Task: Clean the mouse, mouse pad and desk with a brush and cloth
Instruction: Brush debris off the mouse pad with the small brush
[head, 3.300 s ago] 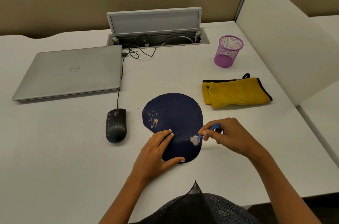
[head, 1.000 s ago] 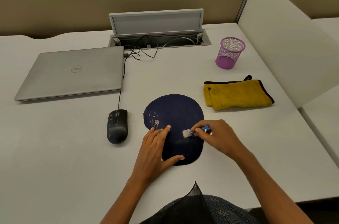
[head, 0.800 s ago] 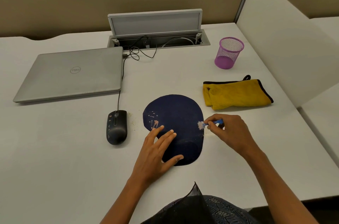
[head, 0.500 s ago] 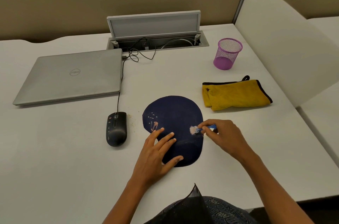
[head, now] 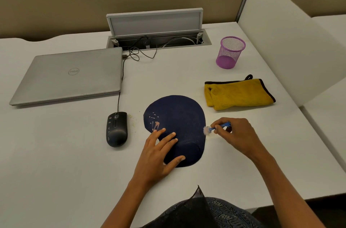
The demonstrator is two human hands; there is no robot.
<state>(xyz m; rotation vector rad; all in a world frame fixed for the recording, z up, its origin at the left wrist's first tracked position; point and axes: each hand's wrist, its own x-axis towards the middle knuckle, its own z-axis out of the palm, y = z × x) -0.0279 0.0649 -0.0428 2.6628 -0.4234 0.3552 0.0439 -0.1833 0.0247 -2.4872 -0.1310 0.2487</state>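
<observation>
A dark blue mouse pad (head: 179, 117) lies on the white desk (head: 56, 153), with pale marks near its left edge. My left hand (head: 159, 154) presses flat on the pad's near left part, fingers spread. My right hand (head: 236, 134) pinches a small blue brush (head: 213, 129); its white bristles sit just off the pad's right edge, on the desk. A black wired mouse (head: 117, 129) rests left of the pad, with crumbs beside it. The folded yellow cloth (head: 237, 94) lies to the right, behind my right hand.
A closed silver laptop (head: 69, 76) sits at the back left, the mouse cable running to it. An open cable box (head: 157, 27) is at the back middle. A purple mesh cup (head: 230, 52) stands at the back right. A white partition (head: 292, 40) borders the desk's right side.
The brush has swept back and forth over the pad's right part, and now its bristles have gone rightward off the pad's edge. My left hand has stayed pressed on the pad.
</observation>
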